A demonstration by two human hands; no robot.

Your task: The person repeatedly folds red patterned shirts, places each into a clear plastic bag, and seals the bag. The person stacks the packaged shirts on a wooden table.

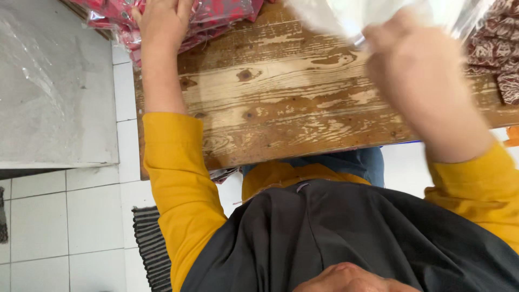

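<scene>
a: what's at the far left?

b: a grey slab under a clear plastic sheet (54, 81), its near edge ending over the white tiled floor (65, 216). a striped dark mat (148, 243) lies on the tiles just beside the yellow sleeve.

a: and the left hand?

b: the left hand (162, 21) lies palm down on the red patterned fabric packs in clear plastic (216, 13), at the far left corner of the worn wooden table with peeling pale paint (281, 103). the fingers run past the top of the frame, so i cannot tell whether they grip or only press. the packs hang a little over the table's left edge.

a: the middle?

b: bare planks lie between the two arms, from the packs to the near edge by the dark apron.

a: the right?

b: the right hand (416, 70), blurred, is raised above the table, fingers pinched on a clear plastic bag (367, 16) at the top. dark red patterned cloth (497, 54) lies at the right edge, just beside it.
</scene>
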